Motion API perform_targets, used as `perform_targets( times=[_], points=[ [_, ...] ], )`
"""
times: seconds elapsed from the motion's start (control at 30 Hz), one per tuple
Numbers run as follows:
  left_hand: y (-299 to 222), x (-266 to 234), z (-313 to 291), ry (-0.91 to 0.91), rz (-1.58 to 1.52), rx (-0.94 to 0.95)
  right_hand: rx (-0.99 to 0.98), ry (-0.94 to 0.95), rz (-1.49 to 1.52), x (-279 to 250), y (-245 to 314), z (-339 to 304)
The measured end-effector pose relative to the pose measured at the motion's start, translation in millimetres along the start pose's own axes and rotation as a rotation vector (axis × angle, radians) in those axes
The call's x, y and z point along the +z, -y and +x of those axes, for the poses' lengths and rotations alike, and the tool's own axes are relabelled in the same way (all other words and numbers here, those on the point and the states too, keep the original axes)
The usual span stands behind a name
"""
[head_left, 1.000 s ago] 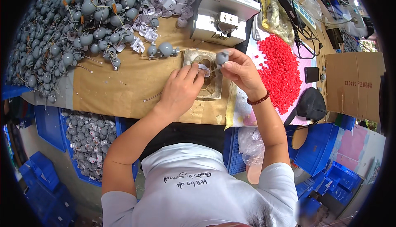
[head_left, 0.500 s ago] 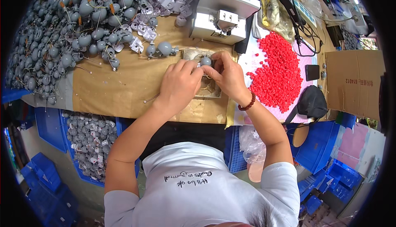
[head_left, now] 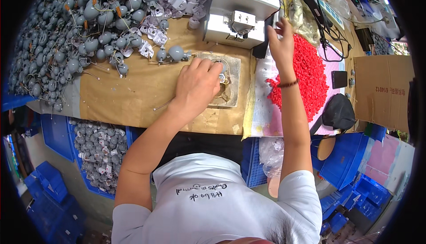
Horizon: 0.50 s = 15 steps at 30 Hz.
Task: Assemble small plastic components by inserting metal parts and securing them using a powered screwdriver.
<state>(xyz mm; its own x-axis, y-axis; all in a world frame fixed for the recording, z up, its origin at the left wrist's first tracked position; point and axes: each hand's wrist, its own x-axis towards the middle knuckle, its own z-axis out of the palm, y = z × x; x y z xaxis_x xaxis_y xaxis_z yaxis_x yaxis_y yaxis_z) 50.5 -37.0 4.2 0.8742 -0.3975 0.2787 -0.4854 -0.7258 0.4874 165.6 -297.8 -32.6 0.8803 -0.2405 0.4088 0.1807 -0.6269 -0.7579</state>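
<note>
Fixture: pale plate on the brown bench cover.
Grey ball part: on the fixture, partly hidden.
Left hand: curled over the fixture's left side, fingers at the part; its grip I cannot tell.
Right hand: raised beside the white machine, fingers apart, near red pieces.

2 bare arms extended forward. Left hand palm down, fingers curled, tips partly hidden. Right hand farther out, fingers parted, well apart from left.
</note>
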Motion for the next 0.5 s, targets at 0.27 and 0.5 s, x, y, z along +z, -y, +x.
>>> perform_targets(
  times=[0.27,0.5],
  points=[
    [3,7,-2,-0.057,-0.034,-0.005,0.11,-0.028,0.289,-13,48,2],
    [-1,2,-1,-0.042,-0.047,-0.025,-0.284,0.04,0.755,-39,144,20]
  ],
)
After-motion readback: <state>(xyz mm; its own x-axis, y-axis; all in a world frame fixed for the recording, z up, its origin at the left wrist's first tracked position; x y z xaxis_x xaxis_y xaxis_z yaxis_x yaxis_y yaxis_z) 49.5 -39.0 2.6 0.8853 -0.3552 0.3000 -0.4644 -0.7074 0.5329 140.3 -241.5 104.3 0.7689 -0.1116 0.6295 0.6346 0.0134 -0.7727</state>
